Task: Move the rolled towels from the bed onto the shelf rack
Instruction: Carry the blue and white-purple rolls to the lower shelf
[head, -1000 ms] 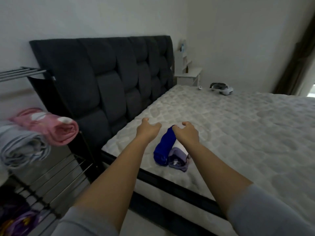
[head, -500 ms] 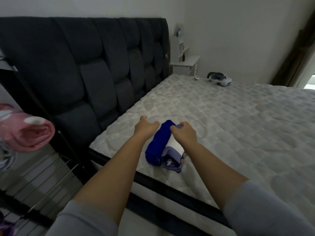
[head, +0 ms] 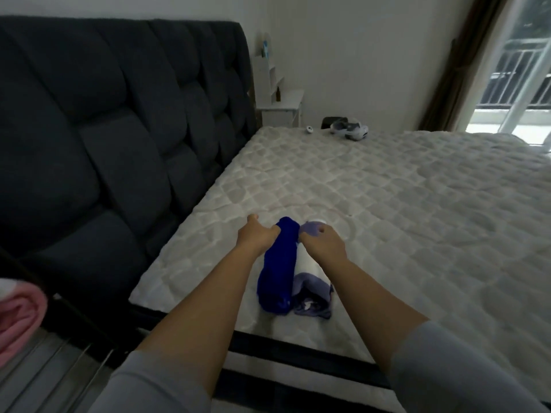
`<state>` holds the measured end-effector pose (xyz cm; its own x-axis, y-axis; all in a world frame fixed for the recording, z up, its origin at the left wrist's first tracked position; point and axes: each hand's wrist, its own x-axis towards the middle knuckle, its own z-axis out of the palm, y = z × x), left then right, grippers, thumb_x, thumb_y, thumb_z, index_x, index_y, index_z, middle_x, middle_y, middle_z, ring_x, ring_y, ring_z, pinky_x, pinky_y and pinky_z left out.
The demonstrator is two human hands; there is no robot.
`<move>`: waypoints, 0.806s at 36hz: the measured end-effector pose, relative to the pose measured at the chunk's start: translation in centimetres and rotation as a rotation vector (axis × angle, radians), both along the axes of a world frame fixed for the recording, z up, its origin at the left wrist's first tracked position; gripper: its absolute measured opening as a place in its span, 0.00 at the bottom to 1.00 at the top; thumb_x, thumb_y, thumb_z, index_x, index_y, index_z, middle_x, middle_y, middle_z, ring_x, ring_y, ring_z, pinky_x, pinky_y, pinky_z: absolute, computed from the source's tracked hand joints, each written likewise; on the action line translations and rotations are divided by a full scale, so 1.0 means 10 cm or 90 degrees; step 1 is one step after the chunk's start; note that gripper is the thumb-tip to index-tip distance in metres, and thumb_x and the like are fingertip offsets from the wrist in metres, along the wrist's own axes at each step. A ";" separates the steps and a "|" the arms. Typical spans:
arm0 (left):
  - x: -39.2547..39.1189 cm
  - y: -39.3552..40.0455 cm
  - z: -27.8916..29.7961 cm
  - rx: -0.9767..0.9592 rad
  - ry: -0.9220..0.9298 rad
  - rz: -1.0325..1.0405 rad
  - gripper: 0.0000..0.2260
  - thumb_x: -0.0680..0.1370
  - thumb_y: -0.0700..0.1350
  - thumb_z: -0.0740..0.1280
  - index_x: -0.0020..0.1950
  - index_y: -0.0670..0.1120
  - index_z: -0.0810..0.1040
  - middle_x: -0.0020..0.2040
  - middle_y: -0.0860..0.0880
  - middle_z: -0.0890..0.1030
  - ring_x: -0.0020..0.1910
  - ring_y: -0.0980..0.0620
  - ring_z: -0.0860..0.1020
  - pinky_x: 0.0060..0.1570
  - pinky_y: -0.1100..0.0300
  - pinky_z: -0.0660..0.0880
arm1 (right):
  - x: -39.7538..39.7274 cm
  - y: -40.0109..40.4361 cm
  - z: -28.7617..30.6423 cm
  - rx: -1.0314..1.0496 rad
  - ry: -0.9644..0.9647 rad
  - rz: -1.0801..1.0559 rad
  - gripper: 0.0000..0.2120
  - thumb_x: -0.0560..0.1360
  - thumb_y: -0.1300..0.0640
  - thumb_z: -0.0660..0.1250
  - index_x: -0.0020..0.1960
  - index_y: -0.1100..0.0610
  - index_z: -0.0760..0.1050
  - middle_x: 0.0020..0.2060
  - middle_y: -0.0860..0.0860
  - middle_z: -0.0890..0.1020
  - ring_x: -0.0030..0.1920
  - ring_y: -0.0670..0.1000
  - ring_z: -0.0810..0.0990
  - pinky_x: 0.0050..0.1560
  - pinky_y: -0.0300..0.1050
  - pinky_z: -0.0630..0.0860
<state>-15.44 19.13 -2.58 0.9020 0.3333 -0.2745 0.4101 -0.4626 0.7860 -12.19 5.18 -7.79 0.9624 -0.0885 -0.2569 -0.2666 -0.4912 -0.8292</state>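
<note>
Two rolled towels lie side by side near the bed's front edge: a dark blue towel [head: 278, 272] on the left and a lilac and white towel [head: 311, 289] on the right. My left hand [head: 258, 236] grips the far end of the blue towel. My right hand [head: 323, 241] closes over the far end of the lilac towel. Both rolls still rest on the quilted mattress [head: 387, 210]. Only a corner of the shelf rack [head: 53, 368] shows at the lower left, with a pink rolled towel [head: 18, 317] on it.
A dark tufted headboard [head: 119, 120] stands to the left of the bed. A white headset [head: 348, 131] and a small round object [head: 310, 129] lie at the mattress's far edge. A white nightstand [head: 280, 107] is behind. A window is at the right.
Both hands have settled onto the far ends of the two rolls and closed on them. The view has swung right, so most of the rack has left the frame.
</note>
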 end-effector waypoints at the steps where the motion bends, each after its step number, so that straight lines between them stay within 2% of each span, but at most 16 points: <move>1: 0.06 0.04 -0.04 0.003 0.007 -0.011 0.33 0.79 0.51 0.64 0.79 0.45 0.53 0.73 0.43 0.67 0.67 0.44 0.71 0.56 0.60 0.69 | 0.00 0.04 -0.01 0.012 0.009 -0.009 0.19 0.57 0.41 0.61 0.38 0.55 0.74 0.33 0.52 0.78 0.36 0.52 0.76 0.39 0.43 0.72; 2: 0.11 0.07 -0.08 0.008 0.015 -0.024 0.33 0.79 0.51 0.64 0.79 0.45 0.52 0.73 0.42 0.67 0.68 0.44 0.70 0.59 0.59 0.69 | -0.04 0.07 0.00 0.015 0.017 -0.018 0.21 0.60 0.41 0.63 0.44 0.56 0.75 0.38 0.53 0.78 0.41 0.54 0.78 0.42 0.45 0.73; 3: 0.14 0.09 -0.12 0.013 0.021 -0.031 0.34 0.78 0.51 0.64 0.79 0.45 0.52 0.74 0.42 0.66 0.68 0.44 0.70 0.61 0.58 0.69 | -0.06 0.08 -0.01 0.012 0.021 -0.025 0.25 0.64 0.42 0.65 0.54 0.57 0.75 0.46 0.55 0.80 0.48 0.56 0.79 0.47 0.45 0.74; 5: 0.24 0.12 -0.24 0.014 0.049 -0.054 0.34 0.78 0.51 0.64 0.79 0.44 0.52 0.74 0.42 0.65 0.69 0.43 0.69 0.63 0.56 0.69 | -0.07 0.12 -0.04 0.012 0.032 -0.052 0.35 0.68 0.44 0.67 0.72 0.57 0.66 0.62 0.56 0.77 0.60 0.58 0.77 0.53 0.46 0.73; 6: 0.29 0.13 -0.29 0.012 0.058 -0.061 0.34 0.78 0.50 0.64 0.79 0.44 0.52 0.74 0.41 0.65 0.69 0.43 0.69 0.62 0.56 0.69 | -0.07 0.13 -0.04 0.006 0.042 -0.058 0.38 0.68 0.45 0.67 0.75 0.56 0.62 0.64 0.56 0.75 0.61 0.58 0.77 0.55 0.46 0.73; 11: 0.50 0.12 -0.55 0.007 0.092 -0.091 0.34 0.77 0.51 0.66 0.78 0.44 0.54 0.74 0.41 0.66 0.69 0.41 0.70 0.63 0.54 0.70 | 0.05 0.12 -0.19 -0.037 0.090 -0.078 0.38 0.72 0.48 0.69 0.76 0.57 0.58 0.69 0.60 0.70 0.67 0.61 0.72 0.65 0.51 0.72; 15: 0.69 0.06 -0.80 0.008 0.132 -0.106 0.36 0.77 0.51 0.66 0.79 0.45 0.52 0.75 0.41 0.65 0.69 0.41 0.69 0.65 0.53 0.70 | 0.15 0.08 -0.38 -0.072 0.160 -0.023 0.38 0.74 0.55 0.71 0.77 0.59 0.55 0.74 0.58 0.64 0.73 0.58 0.65 0.71 0.49 0.66; 19: 0.88 0.02 -1.13 -0.006 0.183 -0.105 0.38 0.75 0.51 0.68 0.79 0.45 0.52 0.74 0.41 0.65 0.69 0.41 0.69 0.65 0.51 0.70 | 0.39 0.08 -0.66 -0.055 0.186 -0.075 0.40 0.73 0.51 0.70 0.77 0.58 0.53 0.74 0.58 0.65 0.72 0.59 0.66 0.69 0.50 0.67; 24: 1.09 0.04 -1.54 0.009 0.251 -0.106 0.41 0.74 0.49 0.70 0.80 0.46 0.48 0.75 0.41 0.62 0.71 0.40 0.66 0.66 0.50 0.68 | 0.66 0.07 -0.99 -0.071 0.278 -0.037 0.43 0.72 0.54 0.73 0.78 0.60 0.51 0.75 0.59 0.62 0.74 0.60 0.62 0.72 0.51 0.64; 26: 1.19 0.07 -1.71 0.027 0.280 -0.106 0.43 0.73 0.50 0.71 0.80 0.47 0.46 0.76 0.41 0.60 0.71 0.39 0.65 0.67 0.49 0.67 | 0.74 0.08 -1.12 -0.076 0.291 -0.040 0.47 0.72 0.52 0.73 0.79 0.58 0.45 0.76 0.59 0.57 0.76 0.60 0.58 0.72 0.52 0.61; 29: 1.36 0.11 -2.02 0.053 0.326 -0.108 0.50 0.71 0.52 0.73 0.80 0.49 0.41 0.77 0.40 0.58 0.72 0.38 0.63 0.70 0.46 0.66 | 0.93 0.14 -1.42 -0.061 0.302 -0.114 0.53 0.70 0.42 0.72 0.79 0.48 0.37 0.77 0.58 0.54 0.76 0.62 0.56 0.73 0.57 0.59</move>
